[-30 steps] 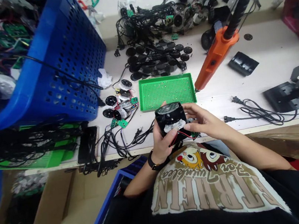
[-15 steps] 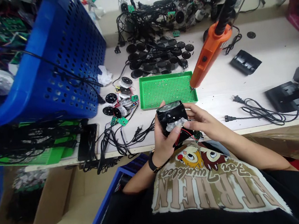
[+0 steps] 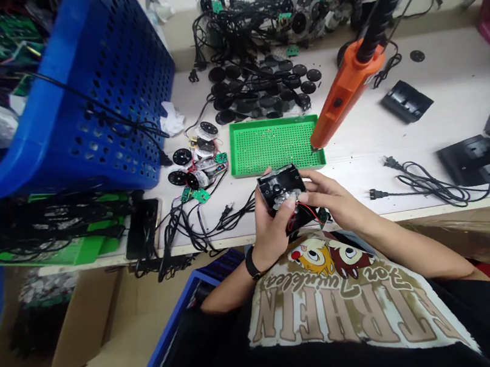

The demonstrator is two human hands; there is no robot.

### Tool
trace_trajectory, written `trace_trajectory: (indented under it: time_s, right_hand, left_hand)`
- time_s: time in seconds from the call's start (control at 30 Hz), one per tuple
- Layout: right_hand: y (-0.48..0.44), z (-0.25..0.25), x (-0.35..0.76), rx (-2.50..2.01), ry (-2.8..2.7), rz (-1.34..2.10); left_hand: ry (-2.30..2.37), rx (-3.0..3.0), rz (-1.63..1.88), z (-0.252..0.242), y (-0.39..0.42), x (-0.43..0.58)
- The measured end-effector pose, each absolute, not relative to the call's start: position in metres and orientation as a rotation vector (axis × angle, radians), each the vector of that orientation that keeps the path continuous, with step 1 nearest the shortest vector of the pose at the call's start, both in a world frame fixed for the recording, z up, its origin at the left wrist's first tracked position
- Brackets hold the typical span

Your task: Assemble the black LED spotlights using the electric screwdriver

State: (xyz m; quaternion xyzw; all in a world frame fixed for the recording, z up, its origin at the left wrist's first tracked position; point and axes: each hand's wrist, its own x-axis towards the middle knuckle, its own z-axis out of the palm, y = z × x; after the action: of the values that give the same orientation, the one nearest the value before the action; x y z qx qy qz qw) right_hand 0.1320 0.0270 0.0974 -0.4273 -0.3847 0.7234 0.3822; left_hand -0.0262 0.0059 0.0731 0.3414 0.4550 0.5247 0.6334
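Note:
A black plastic housing [image 3: 288, 178] with a clear part in its front is held near the table's front edge. My left hand [image 3: 270, 219] is wrapped round its left side, thumb pressed on the clear part [image 3: 287, 197]. My right hand [image 3: 327, 193] grips the right side, its fingers behind and its thumb by the clear part. Red wires [image 3: 304, 208] hang from the housing toward a small green circuit board [image 3: 322, 216] below my right hand. Just beyond lies a green perforated tray [image 3: 280, 169] with small screws in it.
An orange electric screwdriver [image 3: 340, 95] hangs with its tip at the tray's right corner. A tall blue basket [image 3: 120, 85] stands left. Black discs [image 3: 259, 92], cables [image 3: 429, 180] and a black stand [image 3: 467, 159] lie around. A phone [image 3: 142, 229] is near the front edge.
The black housing has tilted slightly in my hands, so its top face shows less and its front more. Both hands keep their hold. The view has shifted a little.

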Motion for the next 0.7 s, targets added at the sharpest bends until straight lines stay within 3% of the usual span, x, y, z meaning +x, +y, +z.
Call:
trace_trajectory:
  time_s: [0.27, 0.4, 0.6, 0.7]
  right_hand:
    - [0.036, 0.089, 0.146, -1.215, -1.278, 1.681]
    - [0.019, 0.079, 0.152, -1.097, -1.507, 1.296]
    - [0.008, 0.056, 0.142, -1.010, -1.791, 0.385]
    - [0.010, 0.059, 0.139, -0.927, -1.799, 0.257]
  left_hand:
    - [1.003, 0.413, 1.217, 0.084, 0.031, -0.028]
    - [0.947, 0.335, 1.252, 0.092, 0.047, -0.035]
    - [0.889, 0.277, 1.217, 0.094, 0.052, -0.033]
    - [0.886, 0.293, 1.232, 0.091, 0.051, -0.032]
